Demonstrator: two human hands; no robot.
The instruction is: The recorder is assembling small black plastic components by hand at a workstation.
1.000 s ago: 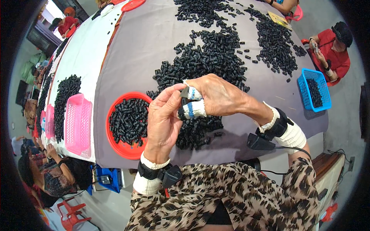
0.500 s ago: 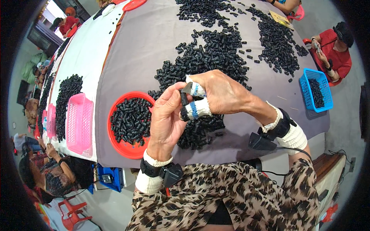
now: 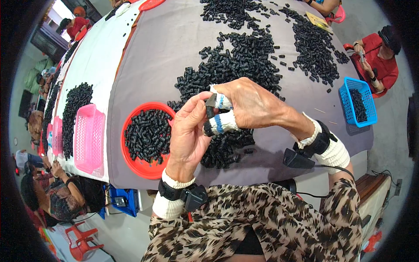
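Note:
Above the table, my left hand (image 3: 188,131) is closed, its thumb and fingertips pinching a small black cylindrical piece (image 3: 210,111). My right hand (image 3: 251,105) meets it from the right, thumb and index finger closed around the same spot. White sleeves with blue marks cover those two digits, and the lower one has a dark tip. A small flat grey blade-like piece (image 3: 211,101) shows at the right thumb's tip, touching or nearly touching the black piece. Beneath the hands spreads a large pile of similar black pieces (image 3: 244,61). A round red tray (image 3: 126,159) full of them sits left of my left hand.
Pink baskets (image 3: 89,163) and another black heap (image 3: 77,102) stand on the white cloth at left. A blue basket (image 3: 370,118) holds black pieces at the right edge, near a person in red (image 3: 379,65). A cable (image 3: 334,169) trails from my right wrist device.
Both my hands stay almost in place, still pressed together at the black piece. The grey blade-like piece has shifted very slightly. The person at right has moved their hands a little.

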